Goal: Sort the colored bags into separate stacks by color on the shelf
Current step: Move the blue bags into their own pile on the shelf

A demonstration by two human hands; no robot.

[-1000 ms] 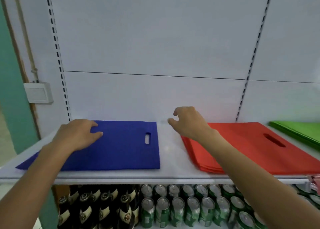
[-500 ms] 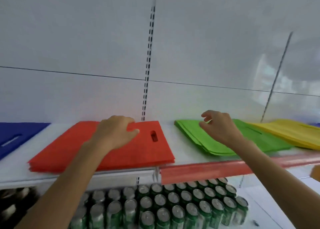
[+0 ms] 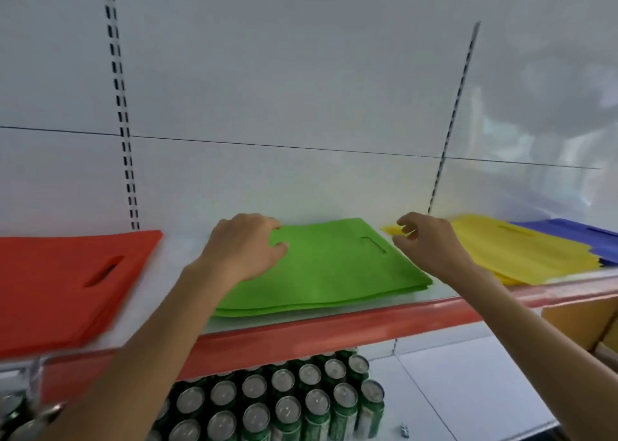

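Flat bags lie in stacks along the white shelf (image 3: 180, 267). A red stack (image 3: 60, 283) is at the left and a green stack (image 3: 334, 273) in the middle. Further right is a yellow stack (image 3: 521, 253), with blue bags (image 3: 582, 236) at the far right partly over its edge. My left hand (image 3: 244, 246) is over the green stack's far left corner, fingers loosely curled and holding nothing. My right hand (image 3: 428, 243) is at the green stack's right edge, next to the yellow stack's near corner, also loosely curled and holding nothing.
A red price strip (image 3: 334, 330) runs along the shelf's front edge. Below it stand several green cans (image 3: 284, 404). A cardboard box (image 3: 582, 320) sits at the lower right. Slotted uprights (image 3: 122, 113) run up the white back panel.
The view and both hands have moved right along the shelf, from the blue and red stacks, past the red stack, to the green stack. The yellow and far blue bags came into view.
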